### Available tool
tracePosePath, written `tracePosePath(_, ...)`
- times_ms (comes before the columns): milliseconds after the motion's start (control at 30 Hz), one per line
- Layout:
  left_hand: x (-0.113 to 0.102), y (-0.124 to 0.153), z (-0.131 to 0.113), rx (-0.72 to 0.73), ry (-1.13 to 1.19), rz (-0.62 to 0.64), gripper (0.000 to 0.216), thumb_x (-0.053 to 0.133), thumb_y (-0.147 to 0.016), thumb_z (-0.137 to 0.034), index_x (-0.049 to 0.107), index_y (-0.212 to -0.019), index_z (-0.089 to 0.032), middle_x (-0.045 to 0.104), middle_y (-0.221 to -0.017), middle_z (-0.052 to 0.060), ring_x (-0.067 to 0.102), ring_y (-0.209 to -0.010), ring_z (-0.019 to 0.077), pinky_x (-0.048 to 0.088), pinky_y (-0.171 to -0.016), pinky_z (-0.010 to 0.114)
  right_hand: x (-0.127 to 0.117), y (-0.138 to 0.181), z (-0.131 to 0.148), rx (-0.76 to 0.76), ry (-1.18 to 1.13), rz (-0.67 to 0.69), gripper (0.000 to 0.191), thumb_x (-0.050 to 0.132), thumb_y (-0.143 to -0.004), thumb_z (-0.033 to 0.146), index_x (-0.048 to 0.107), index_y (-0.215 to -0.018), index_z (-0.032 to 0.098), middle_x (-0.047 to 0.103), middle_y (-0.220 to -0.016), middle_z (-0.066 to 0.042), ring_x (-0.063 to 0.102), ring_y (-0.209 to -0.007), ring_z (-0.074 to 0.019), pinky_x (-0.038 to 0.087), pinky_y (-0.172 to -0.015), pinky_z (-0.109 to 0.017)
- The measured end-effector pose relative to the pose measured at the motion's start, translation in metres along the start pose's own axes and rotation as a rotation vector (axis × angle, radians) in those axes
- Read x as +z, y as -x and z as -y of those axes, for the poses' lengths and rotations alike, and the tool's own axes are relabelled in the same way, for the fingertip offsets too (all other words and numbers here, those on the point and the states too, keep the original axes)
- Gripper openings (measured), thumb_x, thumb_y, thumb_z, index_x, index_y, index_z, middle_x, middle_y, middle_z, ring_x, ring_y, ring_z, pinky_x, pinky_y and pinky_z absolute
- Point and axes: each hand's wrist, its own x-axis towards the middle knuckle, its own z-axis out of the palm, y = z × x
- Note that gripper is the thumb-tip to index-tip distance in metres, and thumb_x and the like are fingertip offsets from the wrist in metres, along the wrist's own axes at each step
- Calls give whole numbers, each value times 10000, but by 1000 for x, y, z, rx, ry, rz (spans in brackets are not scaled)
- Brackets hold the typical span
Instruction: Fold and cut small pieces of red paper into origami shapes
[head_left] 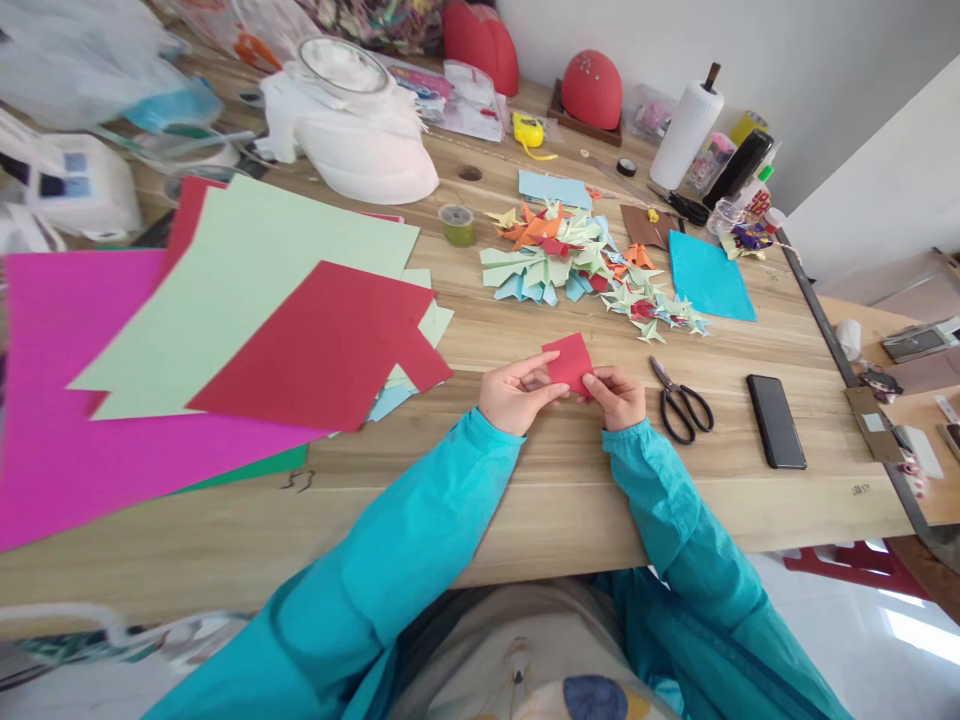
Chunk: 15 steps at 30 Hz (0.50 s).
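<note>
A small red square of paper (570,361) is held between both hands, just above the wooden table. My left hand (516,393) pinches its left side, thumb at the lower edge and fingers along the left. My right hand (616,396) grips the lower right corner with thumb and fingertips. Black-handled scissors (681,402) lie to the right of my right hand. Beyond the hands is a heap of folded paper pieces (555,255) in pale green, orange, red and blue. Several small folded paper stars (651,308) lie at its near right end.
Large sheets of red (315,350), pale green (247,270) and magenta paper (82,370) overlap at left. A black phone (776,422) lies at right. A turquoise square (710,276), a yellow tape measure (528,131), a white machine (360,130) and a red pincushion (592,88) are farther back.
</note>
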Motion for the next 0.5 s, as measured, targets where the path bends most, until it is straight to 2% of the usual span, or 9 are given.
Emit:
tracePosePath(267, 1, 1, -4, -92, 71, 47, 607, 765, -512, -306, 610, -1065, -110, 674, -654, 33, 660, -628, 209, 564, -572, 334, -3, -1, 2, 15, -43, -12, 278, 730, -538, 413, 609, -627, 179, 611, -494, 27, 525, -403, -104, 446, -426, -253)
tracePosePath(500, 1, 2, -3, 32, -13, 31, 420, 659, -652, -338, 640, -1027, -150, 673, -733, 43, 656, -647, 196, 548, -512, 283, -5, -3, 5, 56, -25, -40, 264, 736, -518, 395, 610, -601, 179, 604, -472, 30, 517, -383, -105, 437, -404, -245)
